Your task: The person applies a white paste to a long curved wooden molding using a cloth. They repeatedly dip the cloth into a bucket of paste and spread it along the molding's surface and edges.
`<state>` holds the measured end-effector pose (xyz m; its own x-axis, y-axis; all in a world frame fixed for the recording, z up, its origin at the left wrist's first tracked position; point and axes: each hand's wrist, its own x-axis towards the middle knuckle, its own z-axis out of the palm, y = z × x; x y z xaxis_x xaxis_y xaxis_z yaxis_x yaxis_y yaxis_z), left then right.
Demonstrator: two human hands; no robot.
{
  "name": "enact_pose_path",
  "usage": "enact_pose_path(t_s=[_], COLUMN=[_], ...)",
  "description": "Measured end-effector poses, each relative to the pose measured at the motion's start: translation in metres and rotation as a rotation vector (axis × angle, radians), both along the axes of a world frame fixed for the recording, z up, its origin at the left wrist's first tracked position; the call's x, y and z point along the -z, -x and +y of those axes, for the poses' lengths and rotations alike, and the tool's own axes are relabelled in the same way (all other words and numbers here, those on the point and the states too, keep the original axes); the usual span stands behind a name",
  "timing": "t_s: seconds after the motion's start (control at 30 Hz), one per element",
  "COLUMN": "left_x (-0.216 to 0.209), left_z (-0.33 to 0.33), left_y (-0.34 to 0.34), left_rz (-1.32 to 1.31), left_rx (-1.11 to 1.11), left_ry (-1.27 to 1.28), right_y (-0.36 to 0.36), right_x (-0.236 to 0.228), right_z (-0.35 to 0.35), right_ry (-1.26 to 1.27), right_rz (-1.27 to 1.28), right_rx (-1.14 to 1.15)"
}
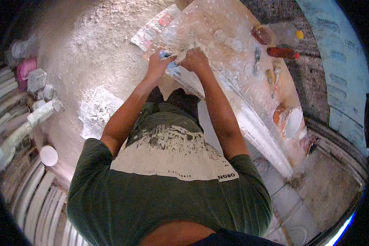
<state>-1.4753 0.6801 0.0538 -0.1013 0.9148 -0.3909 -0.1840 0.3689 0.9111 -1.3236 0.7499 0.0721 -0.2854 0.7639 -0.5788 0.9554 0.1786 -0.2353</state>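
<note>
Both of my hands are close together over the near edge of a dusty work board [238, 69]. My left hand [156, 64] is closed, thumb and fingers pinched around a small bluish-white thing [166, 54]. Just to its right, my right hand [194, 61] is closed with its fingers curled inward. A small pale piece [177, 60] shows between the two hands, and its kind is too blurred to tell. Pale crumbs lie on the board just beyond my right hand.
Rounded white lumps [233, 44] rest on the board. Farther right are a red bottle [282, 53], a clear bottle with a yellow cap [289, 35], brushes [276, 71] and a white round container [293, 123]. A crumpled white sheet [98, 110] lies left; white bars [41, 205] stand lower left.
</note>
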Motion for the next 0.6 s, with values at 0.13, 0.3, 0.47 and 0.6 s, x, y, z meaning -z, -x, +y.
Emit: enact_pose_path(t_s=[0.13, 0.3, 0.47, 0.6], left_x=[0.023, 0.026, 0.032, 0.028], left_z=[0.014, -0.003, -0.007, 0.025], left_y=[0.039, 0.064, 0.075, 0.073], left_rz=[0.035, 0.214, 0.193, 0.278], left_rx=[0.152, 0.320, 0.365, 0.285], left_ry=[0.015, 0.115, 0.292, 0.074], right_y=[0.023, 0.050, 0.063, 0.050], right_x=[0.017, 0.024, 0.045, 0.017], right_z=[0.002, -0.044, -0.080, -0.079], right_ry=[0.132, -0.034, -0.352, -0.263], right_rz=[-0.068, -0.081, -0.010, -0.012], right_rx=[-0.037, 0.065, 0.211, 0.481])
